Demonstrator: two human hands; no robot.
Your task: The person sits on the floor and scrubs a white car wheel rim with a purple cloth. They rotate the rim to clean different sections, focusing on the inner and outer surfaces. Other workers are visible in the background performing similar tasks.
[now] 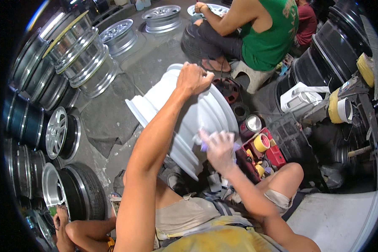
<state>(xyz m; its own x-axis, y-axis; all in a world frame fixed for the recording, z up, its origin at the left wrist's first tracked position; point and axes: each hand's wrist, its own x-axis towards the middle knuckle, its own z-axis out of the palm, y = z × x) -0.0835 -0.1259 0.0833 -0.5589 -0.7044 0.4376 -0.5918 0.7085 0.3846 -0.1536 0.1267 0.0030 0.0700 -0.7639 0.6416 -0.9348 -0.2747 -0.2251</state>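
Stained yellow-grey shirt nearest, at near edge. Silver-white wheel rim mid-scene, tilted. Left hand at its far edge, fingers curled over it. Right hand blurred, near right side, fingers around purple item, probably touching the rim.

Whitish rim, red tray

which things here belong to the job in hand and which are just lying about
In use:
pale wheel rim, gripped by the left hand
purple item, in the blurred right hand

Apparently just lying about:
red tray with a yellow tape roll
metal can
stacked rims at left
black tyre
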